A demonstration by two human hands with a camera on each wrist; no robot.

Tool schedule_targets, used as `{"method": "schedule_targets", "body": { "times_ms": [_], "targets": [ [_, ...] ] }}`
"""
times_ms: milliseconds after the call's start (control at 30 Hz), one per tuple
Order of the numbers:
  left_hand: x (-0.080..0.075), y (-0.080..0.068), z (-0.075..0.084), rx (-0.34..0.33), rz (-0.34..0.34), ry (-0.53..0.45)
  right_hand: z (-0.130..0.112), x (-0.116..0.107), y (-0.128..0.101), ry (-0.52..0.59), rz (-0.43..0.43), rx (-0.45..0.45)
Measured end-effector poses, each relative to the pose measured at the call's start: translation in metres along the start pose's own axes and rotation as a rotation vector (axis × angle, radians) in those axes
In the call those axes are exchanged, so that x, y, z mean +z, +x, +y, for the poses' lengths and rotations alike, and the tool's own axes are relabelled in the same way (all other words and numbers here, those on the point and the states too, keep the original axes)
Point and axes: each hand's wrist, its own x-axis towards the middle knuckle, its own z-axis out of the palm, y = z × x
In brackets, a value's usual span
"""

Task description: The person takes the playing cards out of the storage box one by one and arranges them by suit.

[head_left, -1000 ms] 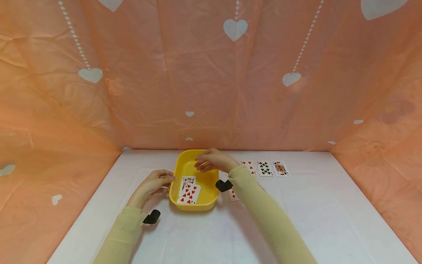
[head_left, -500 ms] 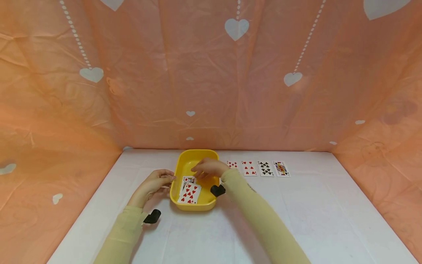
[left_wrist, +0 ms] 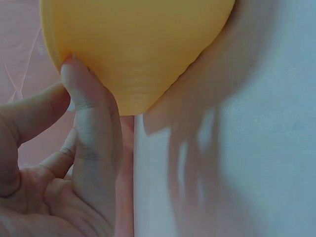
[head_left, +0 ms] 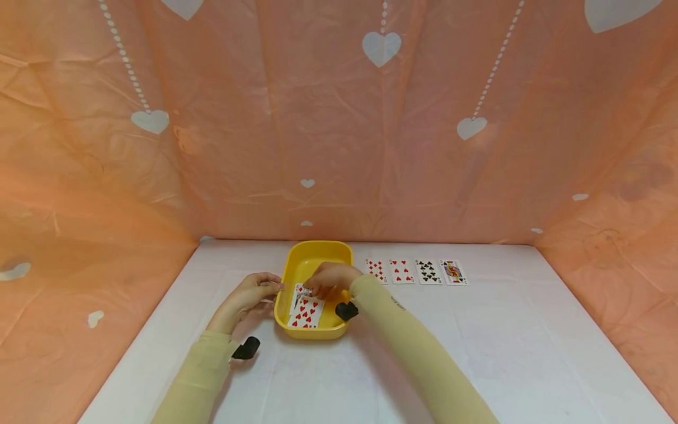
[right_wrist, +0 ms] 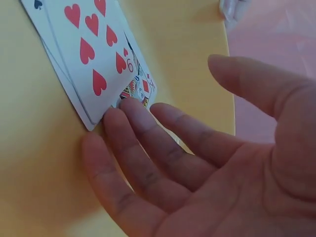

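A yellow plastic tray (head_left: pixel 312 334) stands on the white table, with several playing cards inside near its front left. On top lies a hearts card (head_left: pixel 307 317); a king of diamonds (right_wrist: pixel 145 91) shows partly from under it, and a spade corner peeks out at another edge. My left hand (head_left: pixel 249 297) holds the tray's left rim between thumb and finger. Inside the tray my right hand (head_left: pixel 331 278) reaches over the cards. In the right wrist view its fingers (right_wrist: pixel 143 118) are loosely extended, tips at the cards' edge, the thumb held apart.
To the right of the tray lies a face-up row: a diamonds card (head_left: pixel 376 271), a hearts card (head_left: pixel 402 271), a clubs card (head_left: pixel 428 272) and a face card (head_left: pixel 454 272). An orange curtain (head_left: pixel 339 176) with white hearts surrounds the table (head_left: pixel 477 335).
My right hand has moved left and down from the tray's far right side to the cards inside, uncovering the diamonds card in the row. The left hand stays at the rim.
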Motion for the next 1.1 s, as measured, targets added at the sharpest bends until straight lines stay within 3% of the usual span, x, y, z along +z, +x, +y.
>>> {"method": "schedule_targets", "body": {
  "times_ms": [333, 700, 1100],
  "targets": [
    [0.0008, -0.0007, 0.0013, 0.006, -0.004, -0.003, -0.0009, 0.0014, -0.0008, -0.037, -0.065, 0.01],
    [0.0023, -0.0004, -0.0006, -0.019, 0.003, -0.014, 0.0011, -0.0027, -0.0008, -0.07, -0.058, -0.022],
    [0.0004, -0.0006, 0.0005, -0.015, 0.005, 0.005, -0.0017, -0.0037, -0.0007, 0.037, -0.045, -0.01]
  ]
}}
